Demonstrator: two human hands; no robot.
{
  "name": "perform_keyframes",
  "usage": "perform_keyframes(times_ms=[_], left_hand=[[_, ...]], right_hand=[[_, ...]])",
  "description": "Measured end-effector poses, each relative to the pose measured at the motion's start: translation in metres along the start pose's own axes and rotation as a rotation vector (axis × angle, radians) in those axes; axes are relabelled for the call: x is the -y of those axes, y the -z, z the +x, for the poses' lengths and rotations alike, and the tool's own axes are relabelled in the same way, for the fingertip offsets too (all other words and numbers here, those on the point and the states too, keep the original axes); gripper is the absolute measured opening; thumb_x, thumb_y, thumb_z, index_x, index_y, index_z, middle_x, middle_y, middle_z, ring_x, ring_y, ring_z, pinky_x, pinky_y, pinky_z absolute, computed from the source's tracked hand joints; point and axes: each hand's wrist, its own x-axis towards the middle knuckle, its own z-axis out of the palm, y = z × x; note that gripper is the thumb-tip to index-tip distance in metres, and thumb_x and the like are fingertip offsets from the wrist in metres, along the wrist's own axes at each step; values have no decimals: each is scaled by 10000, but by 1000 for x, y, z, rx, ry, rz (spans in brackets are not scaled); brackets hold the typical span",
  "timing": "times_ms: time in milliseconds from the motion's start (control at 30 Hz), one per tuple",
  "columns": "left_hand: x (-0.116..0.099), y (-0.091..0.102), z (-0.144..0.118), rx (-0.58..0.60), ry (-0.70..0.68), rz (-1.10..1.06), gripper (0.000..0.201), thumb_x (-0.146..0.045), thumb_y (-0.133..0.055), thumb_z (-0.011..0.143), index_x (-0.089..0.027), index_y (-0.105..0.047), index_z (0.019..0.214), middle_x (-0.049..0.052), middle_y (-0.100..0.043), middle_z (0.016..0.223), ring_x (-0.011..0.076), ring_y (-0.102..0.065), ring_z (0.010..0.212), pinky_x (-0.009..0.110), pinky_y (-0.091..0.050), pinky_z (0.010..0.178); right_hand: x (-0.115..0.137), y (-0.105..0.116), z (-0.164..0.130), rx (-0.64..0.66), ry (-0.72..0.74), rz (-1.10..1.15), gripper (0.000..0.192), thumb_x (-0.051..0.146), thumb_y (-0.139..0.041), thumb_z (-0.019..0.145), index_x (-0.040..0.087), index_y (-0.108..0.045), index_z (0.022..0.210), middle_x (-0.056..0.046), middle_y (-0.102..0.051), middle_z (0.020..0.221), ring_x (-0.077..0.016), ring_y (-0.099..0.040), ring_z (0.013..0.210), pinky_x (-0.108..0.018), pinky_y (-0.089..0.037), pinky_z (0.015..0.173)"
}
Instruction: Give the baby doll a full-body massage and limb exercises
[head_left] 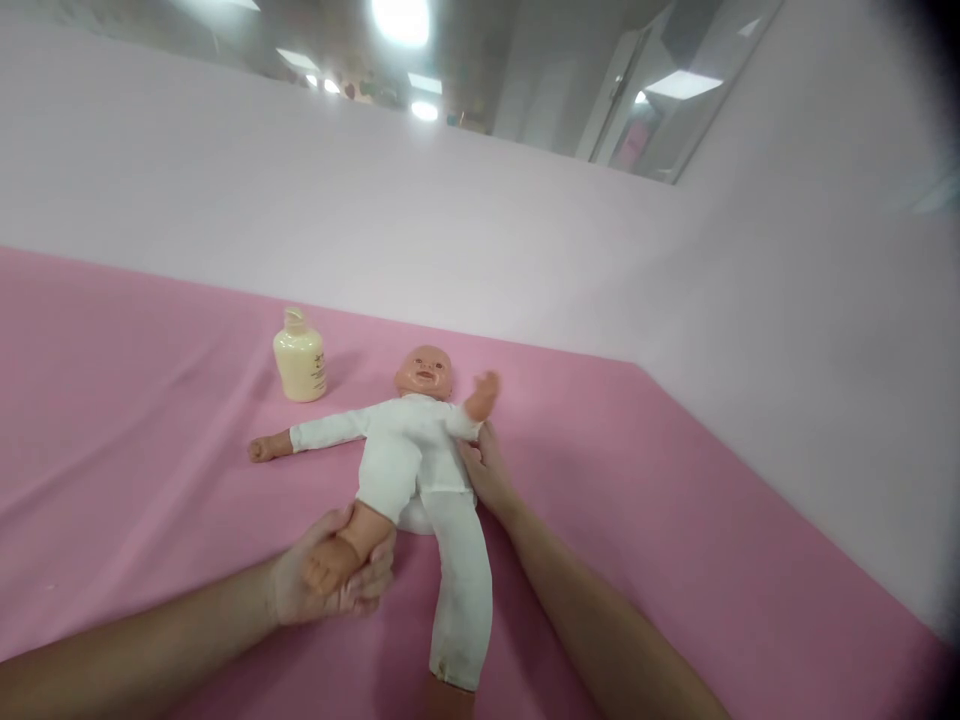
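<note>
Doll (409,450) lies face-up, foot clenched in left hand's (334,580) grip, right hand (487,475) grasping its side.

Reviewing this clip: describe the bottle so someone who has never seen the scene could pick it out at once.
Start from the pink table cover that fills the lower frame, then find the baby doll lying on its back in the middle. Just beyond the doll's outstretched sleeved arm, toward the pale wall, stands the lotion bottle. It is the only upright, cream-yellow thing there, squat and apart from both hands.
</note>
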Motion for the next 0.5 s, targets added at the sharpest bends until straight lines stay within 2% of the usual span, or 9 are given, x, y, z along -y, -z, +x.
perform_keyframes(times_ms=[100,200,267,367,500], left_hand=[[-5,-1,5,-3,-57,-121,516,-668,-551,769,-156,-535,707,-43,-351,530,100,-302,513,232,-352,529],[-6,-3,6,53,-43,-181,481,-624,-528,803,-149,-539,726,-33,-370,534,112,-321,525,246,-378,558],[-3,-3,5,160,-19,-170,495,-644,-525,793,-150,-550,772,-21,-421,562,116,-345,525,265,-405,573],[1,-4,3,384,26,-71,518,-659,-583,727,-154,-567,841,18,-523,628,147,-438,547,314,-445,598],[2,-4,-2,565,240,91,507,-562,-744,593,-154,-618,865,75,-628,698,212,-552,606,357,-468,614]], right_hand=[[3,0,-3,100,139,-119,356,342,-542,881,322,-602,1232,-37,-388,1474,-245,-289,1417,-461,-271,1174],[1,-1,-3,99,138,-102,352,346,-543,888,344,-594,1236,-34,-374,1475,-243,-280,1423,-465,-277,1169],[0,-1,-3,82,112,-64,348,364,-550,885,345,-588,1231,-35,-382,1467,-240,-298,1416,-458,-298,1159],[-3,-2,0,24,76,4,382,388,-534,891,320,-550,1267,-45,-424,1440,-225,-364,1375,-437,-314,1155],[-12,-2,4,-67,-81,138,495,450,-490,907,271,-450,1366,-60,-520,1377,-218,-456,1306,-434,-348,1134]])
